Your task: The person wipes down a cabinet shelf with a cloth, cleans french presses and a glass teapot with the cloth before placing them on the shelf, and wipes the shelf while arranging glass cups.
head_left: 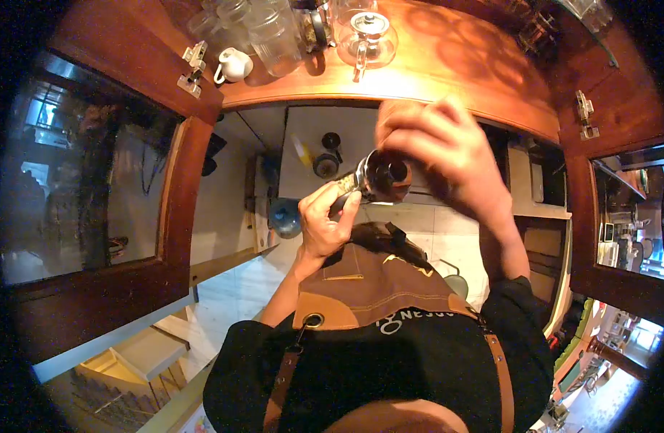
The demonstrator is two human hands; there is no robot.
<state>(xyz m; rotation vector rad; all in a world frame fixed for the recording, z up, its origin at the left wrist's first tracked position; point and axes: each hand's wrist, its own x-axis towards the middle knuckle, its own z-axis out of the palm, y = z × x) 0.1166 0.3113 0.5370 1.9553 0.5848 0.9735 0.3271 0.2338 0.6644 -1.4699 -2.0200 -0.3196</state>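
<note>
Two glazed door panels stand open, the left one and the right one, framing the person's reach on both sides. Between them, the wooden shelf runs across the top of the view, its front edge bowing toward the person. Beyond and below that edge lies a grey panel, with two dark round items near its middle. The gap between the doors gives both forearms room, well apart from either door frame.

The right hand is raised and motion-blurred, its fingers bent, overlapping the shelf's front edge in this view. It is at the dark end of the vessel; whether it touches it cannot be told. The left hand is clamped around the lower left part of the vessel.

The dark-ended vessel is held up in front of the apron, on the person's side of the shelf's front edge. Its long axis slants from the left hand up toward the right hand, and the dark round end points right. A metallic band and a clear section with pale greenish contents lie nearer the left fingers.

On the shelf, a cluster of clear glasses stands toward the left, the glass teapot near the front edge, and the small white pitcher by the front left corner.
</note>
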